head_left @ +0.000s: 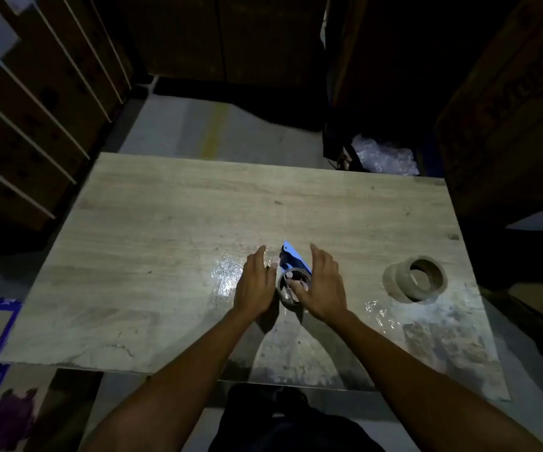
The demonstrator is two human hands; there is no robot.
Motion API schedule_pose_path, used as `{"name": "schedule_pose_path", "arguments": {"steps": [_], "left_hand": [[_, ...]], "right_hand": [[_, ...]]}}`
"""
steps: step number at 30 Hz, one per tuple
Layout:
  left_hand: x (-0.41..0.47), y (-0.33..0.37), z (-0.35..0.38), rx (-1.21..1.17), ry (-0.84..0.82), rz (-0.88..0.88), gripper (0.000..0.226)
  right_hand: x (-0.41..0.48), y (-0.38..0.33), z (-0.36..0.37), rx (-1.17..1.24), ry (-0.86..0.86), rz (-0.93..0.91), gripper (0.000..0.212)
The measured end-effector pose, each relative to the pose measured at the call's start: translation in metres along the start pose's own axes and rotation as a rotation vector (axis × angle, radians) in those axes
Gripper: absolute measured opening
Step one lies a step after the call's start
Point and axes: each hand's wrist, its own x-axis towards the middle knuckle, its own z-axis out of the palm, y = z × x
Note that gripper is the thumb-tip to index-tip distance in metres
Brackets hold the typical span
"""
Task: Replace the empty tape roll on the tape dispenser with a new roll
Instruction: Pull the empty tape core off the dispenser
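hands (320, 285) flanking dispenser (291, 259), spare roll (415, 278) right

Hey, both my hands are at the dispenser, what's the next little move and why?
Probably close the right hand on the empty core and lift it off the blue dispenser while the left hand steadies it. The core looks bare, and the new roll lies untouched on the table.

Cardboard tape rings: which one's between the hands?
The thin grey ring on the blue tape dispenser; the thicker brown rolls sit alone at the table's right.
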Motion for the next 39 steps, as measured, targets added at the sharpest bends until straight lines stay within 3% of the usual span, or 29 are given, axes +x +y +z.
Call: {"name": "schedule_pose_path", "arguments": {"steps": [7, 10, 14, 20, 25, 27, 31, 35, 39], "left_hand": [[0.002, -0.003, 0.022, -0.172, -0.09, -0.311, 0.034], [0.007, 0.0, 0.024, -0.286, -0.058, -0.399, 0.025], [0.014, -0.003, 0.024, -0.337, -0.14, -0.451, 0.029], [0.021, 0.005, 0.009, -0.576, -0.12, -0.55, 0.021], [0.018, 0.031, -0.025, -0.837, -0.054, -0.596, 0.017], [0.015, 0.041, -0.035, -0.899, -0.038, -0.593, 0.016], [0.01, 0.061, -0.051, -1.072, -0.183, -0.641, 0.039], [0.002, 0.078, -0.066, -1.064, -0.146, -0.542, 0.045], [-0.01, 0.093, -0.077, -0.995, -0.048, -0.385, 0.026]], "right_hand": [[-0.008, -0.001, 0.026, -0.031, -0.203, 0.066, 0.108], [-0.005, -0.003, 0.036, -0.044, -0.198, 0.079, 0.096], [0.0, -0.003, 0.04, -0.067, -0.164, 0.091, 0.074], [0.008, -0.013, 0.021, 0.251, -0.093, 0.172, 0.057], [0.015, -0.022, -0.019, 0.513, -0.104, 0.147, 0.078], [0.012, -0.031, -0.035, 0.656, -0.114, 0.148, 0.072], [0.004, -0.047, -0.049, 0.913, -0.129, 0.158, 0.061], [-0.002, -0.061, -0.054, 1.186, -0.132, 0.188, 0.057], [-0.005, -0.074, -0.058, 1.5, -0.136, 0.216, 0.056]]}}
